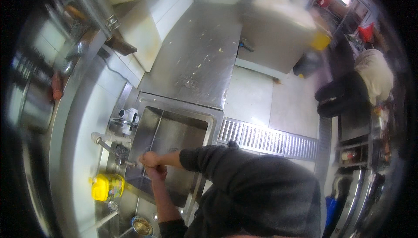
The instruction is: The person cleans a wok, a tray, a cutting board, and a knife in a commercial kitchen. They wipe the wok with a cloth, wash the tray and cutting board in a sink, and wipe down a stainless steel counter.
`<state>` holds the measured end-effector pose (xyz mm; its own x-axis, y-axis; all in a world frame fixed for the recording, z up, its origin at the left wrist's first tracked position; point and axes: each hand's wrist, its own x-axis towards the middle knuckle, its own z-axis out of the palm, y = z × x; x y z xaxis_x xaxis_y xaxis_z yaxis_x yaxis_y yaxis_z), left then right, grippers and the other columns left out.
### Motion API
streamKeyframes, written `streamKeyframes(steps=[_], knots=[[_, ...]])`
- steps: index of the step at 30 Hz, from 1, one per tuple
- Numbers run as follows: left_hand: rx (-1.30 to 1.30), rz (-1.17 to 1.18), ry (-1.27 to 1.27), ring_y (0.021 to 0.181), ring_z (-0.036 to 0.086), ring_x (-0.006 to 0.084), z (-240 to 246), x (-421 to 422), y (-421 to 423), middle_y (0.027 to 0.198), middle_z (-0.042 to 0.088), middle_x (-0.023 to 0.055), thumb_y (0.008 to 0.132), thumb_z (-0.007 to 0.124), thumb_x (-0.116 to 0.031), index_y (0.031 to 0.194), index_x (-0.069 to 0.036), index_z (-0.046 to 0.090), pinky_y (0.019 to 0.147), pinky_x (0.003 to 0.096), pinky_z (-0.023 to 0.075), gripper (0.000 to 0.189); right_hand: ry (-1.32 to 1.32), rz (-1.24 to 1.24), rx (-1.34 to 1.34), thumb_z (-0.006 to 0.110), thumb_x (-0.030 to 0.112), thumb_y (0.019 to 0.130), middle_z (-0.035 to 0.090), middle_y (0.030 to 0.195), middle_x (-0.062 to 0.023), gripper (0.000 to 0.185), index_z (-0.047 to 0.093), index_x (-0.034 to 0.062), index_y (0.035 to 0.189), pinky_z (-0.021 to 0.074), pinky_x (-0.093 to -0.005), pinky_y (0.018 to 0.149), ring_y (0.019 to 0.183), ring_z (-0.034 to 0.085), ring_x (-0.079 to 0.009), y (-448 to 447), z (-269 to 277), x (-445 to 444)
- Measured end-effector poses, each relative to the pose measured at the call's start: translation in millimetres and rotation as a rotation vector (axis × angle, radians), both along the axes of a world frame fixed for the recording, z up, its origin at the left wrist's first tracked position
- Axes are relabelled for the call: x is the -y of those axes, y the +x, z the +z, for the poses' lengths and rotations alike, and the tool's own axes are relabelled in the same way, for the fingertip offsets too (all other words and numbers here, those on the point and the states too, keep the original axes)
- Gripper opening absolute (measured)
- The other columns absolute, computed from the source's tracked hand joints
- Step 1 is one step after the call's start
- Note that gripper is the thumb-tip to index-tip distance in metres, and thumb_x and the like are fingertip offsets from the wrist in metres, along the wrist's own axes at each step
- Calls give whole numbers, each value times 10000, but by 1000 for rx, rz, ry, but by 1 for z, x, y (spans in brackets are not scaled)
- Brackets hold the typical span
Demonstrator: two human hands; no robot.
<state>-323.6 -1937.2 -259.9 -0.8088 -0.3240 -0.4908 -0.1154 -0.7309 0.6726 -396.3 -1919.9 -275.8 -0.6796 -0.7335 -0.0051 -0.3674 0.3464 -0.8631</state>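
Observation:
My right hand (149, 159) and my left hand (158, 172) are pressed together over the stainless-steel sink basin (179, 130), beside the spout of the wall-side faucet (121, 159). The fingers overlap and are blurred, so whether anything lies between them cannot be told, nor can any running water. Both forearms are bare below pushed-up dark sleeves. A yellow plastic container (107, 186) with a printed label stands on the sink's ledge, just below the faucet in the picture.
A metal worktop (202, 51) with scattered food bits adjoins the sink. A bowl (142, 226) sits in the neighbouring basin. White pipe fittings (130, 115) are at the wall. A floor drain grate (264, 139) runs behind. At right, a person in dark trousers (343, 94) bends over.

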Motion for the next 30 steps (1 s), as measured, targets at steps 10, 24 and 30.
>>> streamKeyframes(steps=[10, 24, 30], knots=[[387, -68, -440, 432, 482, 170, 6, -14, 11, 569, 494, 23, 876, 419, -480, 789, -119, 557, 365, 298, 356, 396, 6, 235, -190, 491, 195, 780, 603, 811, -192, 219, 643, 41, 752, 466, -449, 673, 792, 590, -342, -7, -16, -16], [174, -134, -474, 774, 557, 201, 72, -128, -152, 949, 563, 109, 858, 490, -226, 1120, -111, 405, 671, 322, 447, 298, -284, 310, 717, 680, 342, 750, 522, 1171, -120, 625, 456, 39, 1248, 392, -360, 929, 1084, 480, -242, -225, 65, -353], [430, -292, -1083, 888, 524, 220, 21, -203, -181, 1062, 514, 139, 821, 530, -99, 1131, -50, 426, 792, 326, 435, 330, -586, -591, 617, 614, 142, 810, 540, 1059, -96, 304, 480, 109, 1081, 458, -393, 845, 1017, 518, -247, -426, 6, -572]])
